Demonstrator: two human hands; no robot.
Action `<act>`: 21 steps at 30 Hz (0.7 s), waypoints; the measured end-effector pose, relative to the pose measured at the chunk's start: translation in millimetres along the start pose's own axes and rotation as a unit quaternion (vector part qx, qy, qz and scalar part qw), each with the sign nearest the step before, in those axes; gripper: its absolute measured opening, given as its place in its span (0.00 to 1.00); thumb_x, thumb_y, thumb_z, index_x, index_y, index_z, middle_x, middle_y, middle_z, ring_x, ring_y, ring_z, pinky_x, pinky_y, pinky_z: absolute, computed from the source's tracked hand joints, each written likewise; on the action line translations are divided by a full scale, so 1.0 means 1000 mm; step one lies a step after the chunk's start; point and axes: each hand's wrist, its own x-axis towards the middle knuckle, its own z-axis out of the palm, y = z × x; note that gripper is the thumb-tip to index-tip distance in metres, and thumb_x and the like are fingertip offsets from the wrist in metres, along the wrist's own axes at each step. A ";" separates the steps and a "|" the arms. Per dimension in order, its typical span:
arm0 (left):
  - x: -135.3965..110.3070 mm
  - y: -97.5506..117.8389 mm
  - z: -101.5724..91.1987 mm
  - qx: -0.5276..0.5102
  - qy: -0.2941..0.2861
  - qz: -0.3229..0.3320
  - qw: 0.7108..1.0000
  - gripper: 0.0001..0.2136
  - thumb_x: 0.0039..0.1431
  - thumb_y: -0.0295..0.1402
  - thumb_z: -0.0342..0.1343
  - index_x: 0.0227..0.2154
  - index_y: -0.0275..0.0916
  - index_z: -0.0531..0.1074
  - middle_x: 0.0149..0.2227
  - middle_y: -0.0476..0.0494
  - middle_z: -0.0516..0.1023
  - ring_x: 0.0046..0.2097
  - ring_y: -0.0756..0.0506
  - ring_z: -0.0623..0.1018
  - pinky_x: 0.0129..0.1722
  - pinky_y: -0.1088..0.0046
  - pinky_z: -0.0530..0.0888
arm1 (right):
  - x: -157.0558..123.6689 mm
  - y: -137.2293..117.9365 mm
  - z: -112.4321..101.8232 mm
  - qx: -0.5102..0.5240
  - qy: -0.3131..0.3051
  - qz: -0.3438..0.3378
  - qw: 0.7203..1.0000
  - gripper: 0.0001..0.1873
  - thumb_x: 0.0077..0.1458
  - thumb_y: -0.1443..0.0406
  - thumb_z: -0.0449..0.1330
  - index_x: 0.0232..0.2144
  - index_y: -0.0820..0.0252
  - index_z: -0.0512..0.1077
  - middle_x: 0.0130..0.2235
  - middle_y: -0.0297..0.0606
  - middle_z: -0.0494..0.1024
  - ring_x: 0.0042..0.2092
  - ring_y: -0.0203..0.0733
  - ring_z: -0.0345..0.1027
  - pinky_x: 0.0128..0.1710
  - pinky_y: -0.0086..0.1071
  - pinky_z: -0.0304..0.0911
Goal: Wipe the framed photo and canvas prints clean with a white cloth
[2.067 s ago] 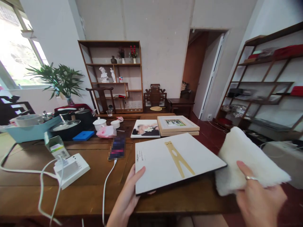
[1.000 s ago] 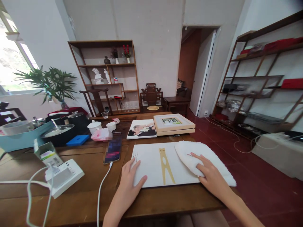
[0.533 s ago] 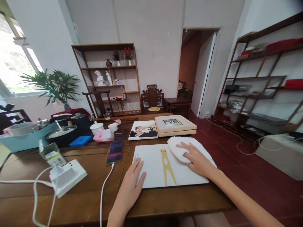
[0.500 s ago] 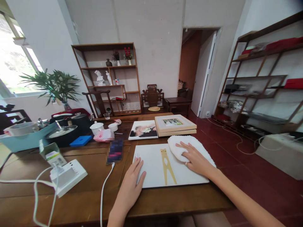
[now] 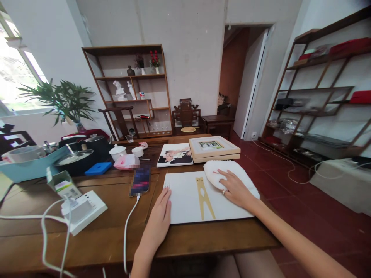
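Note:
A white rectangular panel lies flat on the wooden table in front of me. On its face is a flat yellow clothespin shape with a cat-like head; I cannot tell whether it is printed or loose. My left hand rests along the panel's left edge, fingers stretched out and holding nothing. A fluffy white cloth covers the panel's upper right part. My right hand lies on top of this cloth with its fingers spread, pressing on it; a ring shows on one finger.
Beyond the panel are framed pictures and a photo panel. A phone on a white cable lies left. Farther left are a power strip, a small open box, a blue box, pots and white cups.
The view has tipped down slightly, so the scene sits a little higher. My left hand's fingers have drawn closer together at the panel's edge. My right hand stays on the cloth.

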 end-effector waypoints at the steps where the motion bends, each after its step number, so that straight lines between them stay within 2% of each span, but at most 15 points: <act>1: 0.000 -0.001 0.001 0.001 -0.001 0.000 1.000 0.20 0.62 0.35 0.38 0.54 0.32 0.62 0.60 0.36 0.58 0.61 0.44 0.58 0.61 0.61 0.54 | 0.000 -0.001 -0.001 0.002 0.000 -0.003 1.000 0.18 0.38 0.78 0.48 0.32 0.62 0.69 0.57 0.49 0.62 0.61 0.48 0.46 0.59 0.49 0.42; 4: 0.000 -0.002 0.002 0.003 0.000 0.006 1.000 0.20 0.61 0.34 0.39 0.54 0.33 0.61 0.60 0.37 0.58 0.61 0.44 0.58 0.61 0.60 0.54 | -0.007 -0.012 -0.008 0.011 -0.021 -0.016 1.000 0.18 0.37 0.78 0.48 0.31 0.62 0.69 0.57 0.49 0.62 0.61 0.48 0.46 0.59 0.48 0.42; 7: 0.000 -0.001 0.003 0.011 -0.003 0.008 1.000 0.20 0.61 0.34 0.39 0.54 0.33 0.61 0.60 0.37 0.59 0.61 0.44 0.58 0.61 0.60 0.54 | -0.025 -0.029 -0.021 0.019 -0.063 -0.026 0.997 0.16 0.36 0.77 0.49 0.29 0.63 0.69 0.57 0.51 0.62 0.61 0.48 0.46 0.60 0.48 0.41; 12: -0.001 0.003 0.000 0.021 -0.025 -0.003 0.999 0.22 0.62 0.35 0.38 0.55 0.30 0.59 0.61 0.36 0.55 0.62 0.44 0.56 0.61 0.60 0.51 | -0.073 -0.051 -0.046 0.045 -0.120 -0.043 0.991 0.21 0.32 0.78 0.47 0.31 0.59 0.69 0.60 0.37 0.57 0.62 0.43 0.41 0.61 0.46 0.39; 15: 0.001 0.001 -0.005 0.008 -0.053 -0.009 0.998 0.21 0.61 0.36 0.40 0.55 0.33 0.60 0.61 0.37 0.55 0.62 0.43 0.55 0.61 0.59 0.52 | -0.091 -0.052 -0.056 0.063 -0.159 -0.020 0.985 0.23 0.34 0.78 0.47 0.32 0.57 0.70 0.61 0.33 0.56 0.63 0.44 0.40 0.61 0.45 0.41; 18: 0.004 -0.002 -0.008 -0.007 -0.070 -0.015 0.997 0.20 0.60 0.35 0.42 0.54 0.36 0.61 0.61 0.39 0.56 0.62 0.43 0.56 0.60 0.59 0.54 | -0.087 -0.045 -0.057 0.082 -0.168 0.015 0.982 0.22 0.39 0.76 0.48 0.36 0.56 0.71 0.61 0.32 0.56 0.62 0.47 0.42 0.59 0.45 0.46; 21: 0.006 -0.002 -0.009 -0.010 -0.066 -0.022 0.998 0.19 0.60 0.35 0.42 0.52 0.36 0.63 0.60 0.38 0.58 0.61 0.43 0.58 0.60 0.60 0.54 | -0.064 -0.034 -0.050 0.085 -0.141 0.032 0.986 0.20 0.42 0.73 0.49 0.38 0.56 0.71 0.59 0.36 0.60 0.61 0.49 0.47 0.56 0.44 0.51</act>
